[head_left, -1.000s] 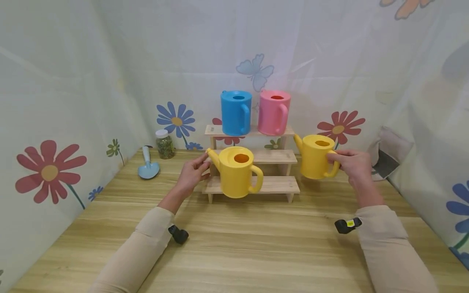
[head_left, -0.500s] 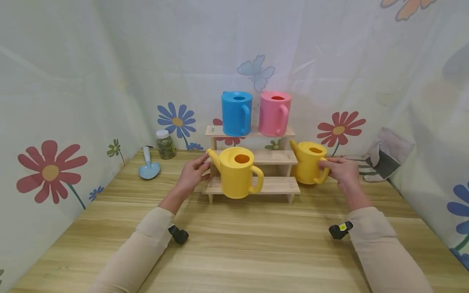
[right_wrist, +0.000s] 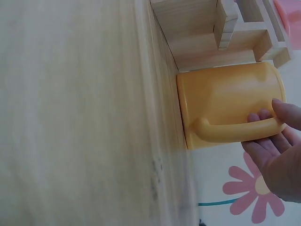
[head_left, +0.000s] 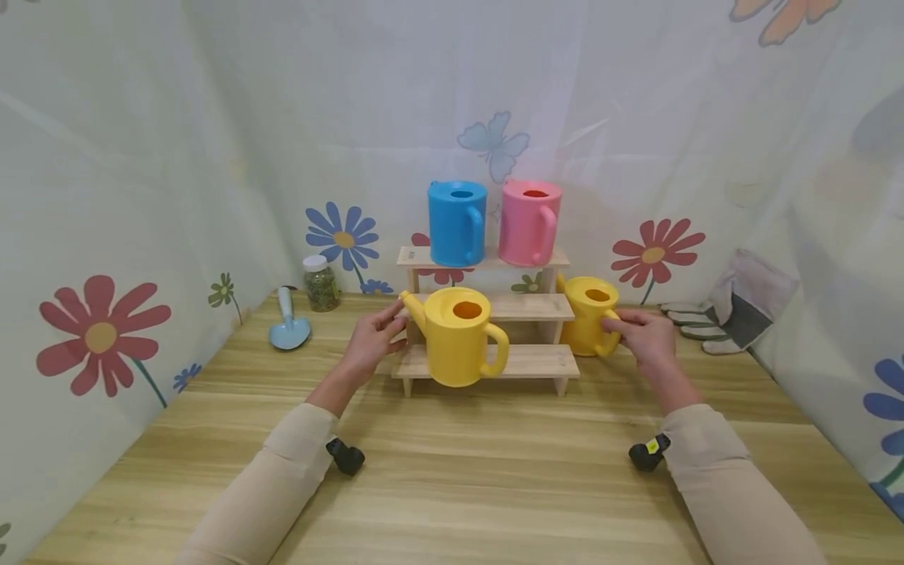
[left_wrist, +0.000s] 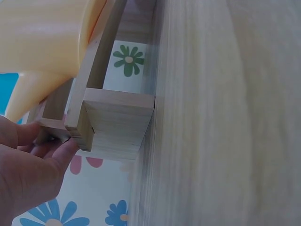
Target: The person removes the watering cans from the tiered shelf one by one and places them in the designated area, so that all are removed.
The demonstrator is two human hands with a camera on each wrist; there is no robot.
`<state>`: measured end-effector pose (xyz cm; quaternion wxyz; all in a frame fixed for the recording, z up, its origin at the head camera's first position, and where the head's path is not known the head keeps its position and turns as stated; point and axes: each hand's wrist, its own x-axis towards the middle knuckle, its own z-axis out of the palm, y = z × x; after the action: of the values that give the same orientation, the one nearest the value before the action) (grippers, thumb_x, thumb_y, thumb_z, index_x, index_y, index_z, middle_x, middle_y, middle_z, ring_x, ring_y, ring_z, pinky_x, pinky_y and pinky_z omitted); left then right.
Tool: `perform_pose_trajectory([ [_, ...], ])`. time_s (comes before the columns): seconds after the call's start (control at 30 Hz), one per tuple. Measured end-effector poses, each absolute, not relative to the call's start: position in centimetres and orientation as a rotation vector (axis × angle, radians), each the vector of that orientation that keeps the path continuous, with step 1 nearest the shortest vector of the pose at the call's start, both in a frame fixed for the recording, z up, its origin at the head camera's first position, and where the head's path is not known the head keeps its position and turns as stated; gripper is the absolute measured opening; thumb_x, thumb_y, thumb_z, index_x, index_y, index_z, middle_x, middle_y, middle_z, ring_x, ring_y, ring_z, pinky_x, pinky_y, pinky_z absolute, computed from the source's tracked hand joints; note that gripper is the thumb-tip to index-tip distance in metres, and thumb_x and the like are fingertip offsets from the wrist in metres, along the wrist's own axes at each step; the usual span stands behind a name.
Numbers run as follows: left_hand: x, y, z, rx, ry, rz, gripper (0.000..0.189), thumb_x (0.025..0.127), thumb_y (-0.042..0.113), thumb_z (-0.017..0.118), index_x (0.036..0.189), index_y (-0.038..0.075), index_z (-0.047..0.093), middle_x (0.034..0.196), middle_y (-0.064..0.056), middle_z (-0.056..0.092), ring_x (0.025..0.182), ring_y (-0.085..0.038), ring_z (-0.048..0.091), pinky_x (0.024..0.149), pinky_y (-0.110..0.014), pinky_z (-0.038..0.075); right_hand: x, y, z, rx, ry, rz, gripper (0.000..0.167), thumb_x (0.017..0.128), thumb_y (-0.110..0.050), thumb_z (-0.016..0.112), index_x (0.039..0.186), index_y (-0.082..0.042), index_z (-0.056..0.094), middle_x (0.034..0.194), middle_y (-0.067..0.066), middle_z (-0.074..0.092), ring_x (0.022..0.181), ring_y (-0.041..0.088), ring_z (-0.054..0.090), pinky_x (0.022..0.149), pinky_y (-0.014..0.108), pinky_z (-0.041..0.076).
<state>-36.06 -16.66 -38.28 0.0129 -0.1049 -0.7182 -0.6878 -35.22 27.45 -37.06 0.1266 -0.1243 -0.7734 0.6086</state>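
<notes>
Head view: a person at a wooden table (head_left: 452,486) faces a small stepped wooden rack (head_left: 487,361) set against a flowered curtain. The right hand (head_left: 646,337) has its fingers curled round the handle of a small yellow watering can (head_left: 589,310), which stands upright on the table just beside the rack's right end, spout pointing away to the left. From the right wrist view, the fingers (right_wrist: 263,141) wrap the yellow handle from behind and the can's base sits flat on the tabletop, close to the rack's side.

The left hand (head_left: 370,345) is at the rack's left end, fingers fairly straight; the left wrist view shows the thumb and fingertips (left_wrist: 66,146) pressed against the corner of the lower wooden step, holding nothing. A second, larger yellow watering can (head_left: 459,337) stands on the lowest step, its spout reaching toward that hand, though I cannot tell whether they touch.

On the top step stand a blue watering can (head_left: 457,224) and a pink watering can (head_left: 530,222), side by side, handles toward the viewer. Off to the left lie a light blue trowel (head_left: 288,326) and a jar (head_left: 321,282) near the curtain; a pair of gloves (head_left: 720,314) lies at the far right.
</notes>
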Motion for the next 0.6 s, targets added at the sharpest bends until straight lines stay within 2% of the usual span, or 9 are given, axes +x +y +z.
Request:
perform_pose_trajectory([
  [0.2,-36.4,-16.7,-38.4,-0.316,-2.235,-2.163,0.048,0.107,0.010,0.046,0.155,0.013,0.038,0.161,-0.010,0.030,0.139,-0.035,0.041,0.103,-0.047,0.049,-35.3,27.8,-36.8,-0.291,-2.327,1.758,0.048,0.095,-0.022,0.072,0.136,-0.001,0.061,0.138,0.018,0.058,0.120,0.027,0.057,0.105,0.038,0.049],
  [0.6,-36.3,-16.9,-38.4,-0.331,-2.229,-2.176,0.048,0.107,0.009,0.046,0.155,0.010,0.037,0.161,-0.011,0.029,0.139,-0.036,0.040,0.105,-0.050,0.047,-36.8,27.1,-36.5,-0.202,-2.406,1.752,0.048,0.098,-0.015,0.066,0.142,0.002,0.054,0.140,0.023,0.054,0.124,0.034,0.056,0.103,0.040,0.050],
])
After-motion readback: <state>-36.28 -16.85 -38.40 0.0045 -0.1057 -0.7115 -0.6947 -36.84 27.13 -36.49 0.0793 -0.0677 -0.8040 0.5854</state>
